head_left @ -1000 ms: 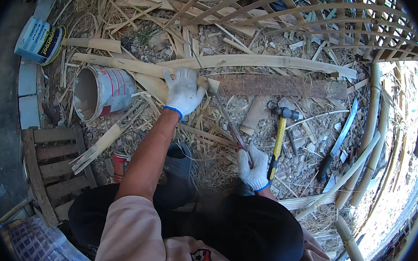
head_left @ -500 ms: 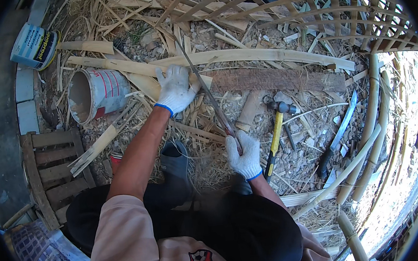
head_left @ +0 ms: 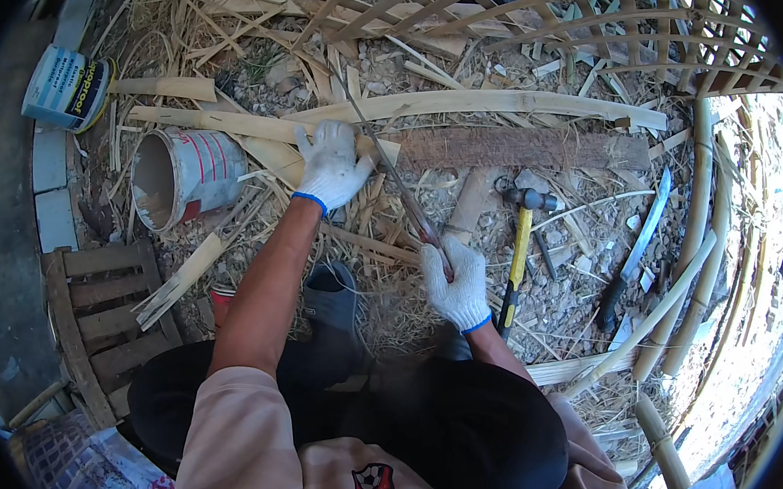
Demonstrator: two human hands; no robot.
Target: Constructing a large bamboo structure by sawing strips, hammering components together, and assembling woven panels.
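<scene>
Head view: the gloved left hand (head_left: 330,168), fingers slightly spread, pressed on a pale bamboo strip (head_left: 216,120) whose tip lay at the brown plank's (head_left: 531,151) left end. The gloved right hand (head_left: 456,281) gripped a long blade (head_left: 404,191) crossing that tip. Shavings (head_left: 386,314) suggested much cutting done; the strip's tip seemed not yet cut off, though contact was unclear.

White gloves (head_left: 332,168), blue cuffs (head_left: 308,201), beige shirt (head_left: 241,440)
</scene>
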